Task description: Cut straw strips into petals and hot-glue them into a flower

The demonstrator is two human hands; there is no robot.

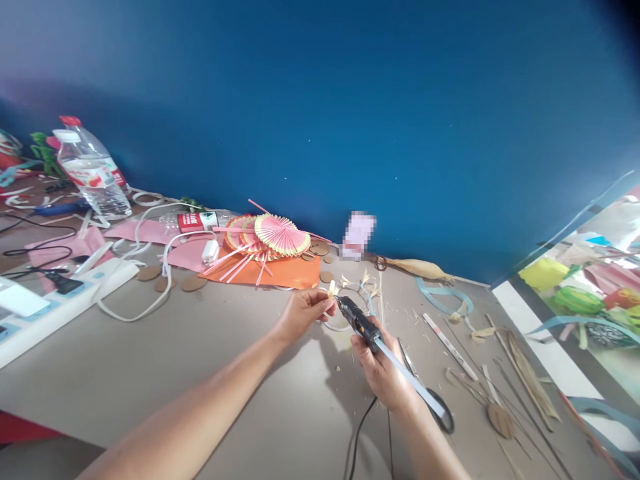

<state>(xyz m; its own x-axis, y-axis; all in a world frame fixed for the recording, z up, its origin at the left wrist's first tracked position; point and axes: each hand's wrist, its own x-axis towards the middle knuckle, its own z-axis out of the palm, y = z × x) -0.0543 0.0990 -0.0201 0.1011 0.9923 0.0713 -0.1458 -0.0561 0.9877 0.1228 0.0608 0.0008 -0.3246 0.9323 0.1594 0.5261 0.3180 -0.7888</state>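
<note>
Over the middle of the table, my left hand (311, 311) pinches a small pale yellow piece (332, 288) that looks like dried husk. My right hand (383, 367) is wrapped round a black glue gun (359, 321), with a long translucent glue stick (413, 380) sticking out of its back. The gun's nozzle points at the yellow piece, close to my left fingertips; whether they touch I cannot tell. Just behind my hands lies a thin ring (367, 288) with pale husk bits on it. Partly hidden by my right hand, black-handled scissors (443, 412) rest on the table.
At left stand a white power strip (65, 297) and upright plastic bottles (95, 177). Pink paper fans (281, 235) lie on orange paper (300, 272) at the back. A white marker (450, 347), dry stems and a wooden disc (500, 421) are at right. A black cord (357, 440) runs towards me.
</note>
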